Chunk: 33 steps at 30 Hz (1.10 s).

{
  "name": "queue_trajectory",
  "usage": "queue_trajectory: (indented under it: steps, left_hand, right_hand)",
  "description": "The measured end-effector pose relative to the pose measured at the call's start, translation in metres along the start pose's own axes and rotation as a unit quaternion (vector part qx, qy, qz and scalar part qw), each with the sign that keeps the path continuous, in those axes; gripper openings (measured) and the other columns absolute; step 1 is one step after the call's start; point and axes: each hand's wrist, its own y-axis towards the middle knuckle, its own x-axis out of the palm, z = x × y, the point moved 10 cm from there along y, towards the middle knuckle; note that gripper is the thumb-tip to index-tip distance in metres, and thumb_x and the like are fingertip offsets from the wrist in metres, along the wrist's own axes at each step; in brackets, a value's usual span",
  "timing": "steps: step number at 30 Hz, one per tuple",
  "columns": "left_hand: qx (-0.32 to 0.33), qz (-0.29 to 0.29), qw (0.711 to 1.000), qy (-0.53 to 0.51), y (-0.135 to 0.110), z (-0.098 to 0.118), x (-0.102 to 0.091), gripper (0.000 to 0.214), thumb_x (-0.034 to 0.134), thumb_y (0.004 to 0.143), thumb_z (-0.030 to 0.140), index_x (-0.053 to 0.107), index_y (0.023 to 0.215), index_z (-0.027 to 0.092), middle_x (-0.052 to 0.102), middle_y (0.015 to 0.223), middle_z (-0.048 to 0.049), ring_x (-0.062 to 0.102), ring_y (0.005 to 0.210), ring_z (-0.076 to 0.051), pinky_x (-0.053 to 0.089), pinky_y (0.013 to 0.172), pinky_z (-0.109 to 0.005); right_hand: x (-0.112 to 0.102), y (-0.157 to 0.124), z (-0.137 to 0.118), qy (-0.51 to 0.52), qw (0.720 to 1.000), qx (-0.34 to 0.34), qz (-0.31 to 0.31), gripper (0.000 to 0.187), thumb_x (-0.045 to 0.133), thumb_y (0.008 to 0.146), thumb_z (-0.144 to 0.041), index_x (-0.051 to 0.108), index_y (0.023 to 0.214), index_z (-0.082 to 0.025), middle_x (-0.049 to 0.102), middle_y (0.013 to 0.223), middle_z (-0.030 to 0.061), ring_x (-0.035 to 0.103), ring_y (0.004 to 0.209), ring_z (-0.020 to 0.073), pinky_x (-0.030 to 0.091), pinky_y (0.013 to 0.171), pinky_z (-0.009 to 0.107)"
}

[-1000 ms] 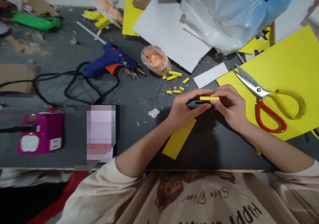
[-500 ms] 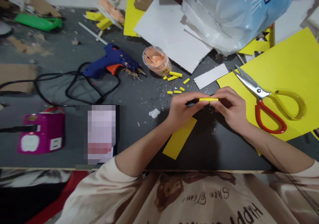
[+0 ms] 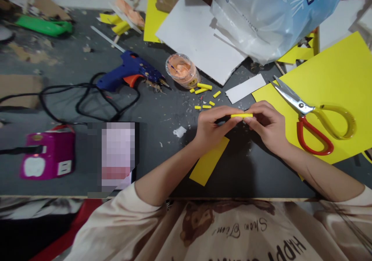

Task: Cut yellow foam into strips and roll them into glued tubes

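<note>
Between the fingertips of both hands is a thin yellow paper roll [image 3: 241,115], held level above the dark table. My left hand [image 3: 213,125] pinches its left end, and my right hand [image 3: 269,124] pinches the right end. Partly under my left wrist lies a yellow paper strip [image 3: 209,162]. Several short yellow rolls [image 3: 205,86] are scattered just beyond my hands, beside a clear tub of orange paste [image 3: 183,71]. To the right, scissors [image 3: 305,108] with one red and one yellow handle rest on a yellow sheet [image 3: 343,83].
A blue glue gun [image 3: 130,71] with a looping black cord lies left of the tub. Nearer are a magenta power block [image 3: 48,154] and a blurred-out phone [image 3: 118,152]. White card [image 3: 200,32], a white strip [image 3: 245,88] and a plastic bag [image 3: 276,17] occupy the back.
Both hands keep their pinch on the yellow roll, which sits slightly further left in the view. The whole scene is shifted a few pixels left; little else differs.
</note>
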Motion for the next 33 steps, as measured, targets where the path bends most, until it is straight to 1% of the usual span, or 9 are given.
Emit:
queue_trajectory:
  steps: [7,10,14,18,20,22,23,28,33]
  left_hand:
    - [-0.061,0.032,0.997,-0.020,0.000,-0.013,-0.007,0.011,0.070,0.079,0.026,0.074,0.082,0.017,0.076,0.080,-0.0030,0.070,0.072,-0.012,0.053,0.067,-0.020]
    - [-0.095,0.046,0.994,-0.041,-0.001,-0.020,-0.009,0.013,0.069,0.079,0.029,0.074,0.082,0.018,0.076,0.079,-0.0023,0.069,0.070,-0.012,0.053,0.066,-0.020]
    - [-0.114,0.056,0.990,-0.059,-0.003,-0.024,-0.010,0.014,0.069,0.079,0.031,0.074,0.082,0.018,0.074,0.076,-0.0015,0.067,0.067,-0.011,0.052,0.064,-0.020]
    - [-0.099,0.049,0.993,-0.044,-0.002,-0.023,-0.009,0.014,0.070,0.079,0.031,0.074,0.081,0.018,0.075,0.078,-0.0025,0.067,0.068,-0.011,0.051,0.065,-0.019]
    - [-0.091,0.043,0.994,-0.037,-0.002,-0.021,-0.009,0.014,0.070,0.079,0.031,0.074,0.081,0.017,0.075,0.079,-0.0028,0.067,0.068,-0.011,0.051,0.064,-0.019]
    - [-0.080,0.033,0.996,-0.032,-0.001,-0.018,-0.007,0.014,0.069,0.079,0.030,0.073,0.081,0.017,0.075,0.078,-0.0028,0.067,0.068,-0.011,0.051,0.064,-0.019]
    - [-0.075,0.027,0.996,-0.029,-0.001,-0.016,-0.006,0.013,0.069,0.080,0.029,0.073,0.081,0.017,0.075,0.078,-0.0028,0.067,0.068,-0.010,0.050,0.063,-0.019]
    - [-0.066,0.000,0.998,0.000,0.000,-0.013,-0.002,0.015,0.067,0.081,0.029,0.073,0.081,0.016,0.074,0.075,-0.0024,0.064,0.064,-0.010,0.049,0.061,-0.019]
    - [-0.060,-0.008,0.998,-0.016,0.000,-0.012,0.001,0.014,0.067,0.082,0.028,0.073,0.081,0.016,0.074,0.075,-0.0017,0.064,0.065,-0.009,0.049,0.062,-0.018]
  right_hand:
    - [0.000,-0.001,0.000,-0.002,1.000,-0.001,-0.008,0.011,0.065,0.084,-0.026,0.071,0.093,-0.024,0.061,0.086,0.0016,0.054,0.060,0.0081,0.045,0.050,0.024]
    - [-0.004,-0.001,0.009,0.047,0.998,0.038,0.008,0.013,0.062,0.087,-0.030,0.068,0.096,-0.024,0.061,0.085,-0.0002,0.054,0.054,0.0062,0.045,0.049,0.023]
    - [-0.009,-0.001,0.019,0.079,0.993,0.075,0.036,0.014,0.059,0.089,-0.033,0.061,0.082,-0.021,0.055,0.064,-0.0053,0.053,0.048,0.0054,0.043,0.049,0.021]
    - [-0.007,-0.001,0.016,0.080,0.995,0.059,0.024,0.032,0.051,0.094,-0.037,0.056,0.068,-0.019,0.050,0.056,-0.0053,0.050,0.046,0.0053,0.042,0.050,0.022]
    - [-0.004,0.000,0.014,0.090,0.994,0.056,0.010,0.026,0.052,0.092,-0.039,0.060,0.076,-0.020,0.054,0.063,-0.0035,0.053,0.052,0.0068,0.043,0.050,0.022]
    - [0.001,0.000,0.011,0.083,0.995,0.048,-0.012,0.016,0.062,0.086,-0.038,0.063,0.090,-0.022,0.057,0.074,-0.0019,0.056,0.059,0.0082,0.045,0.051,0.022]
    - [0.003,0.001,0.008,0.073,0.996,0.039,-0.021,0.017,0.067,0.082,-0.035,0.063,0.093,-0.023,0.058,0.078,-0.0012,0.056,0.062,0.0085,0.045,0.052,0.022]
    - [0.004,0.001,0.002,0.037,0.999,0.007,-0.026,0.006,0.067,0.081,-0.021,0.063,0.085,-0.022,0.059,0.081,-0.0012,0.054,0.064,0.0072,0.045,0.054,0.021]
    - [0.002,0.000,-0.001,0.020,0.999,-0.021,-0.025,0.007,0.067,0.081,-0.018,0.065,0.085,-0.023,0.061,0.082,-0.0012,0.055,0.068,0.0082,0.046,0.058,0.022]
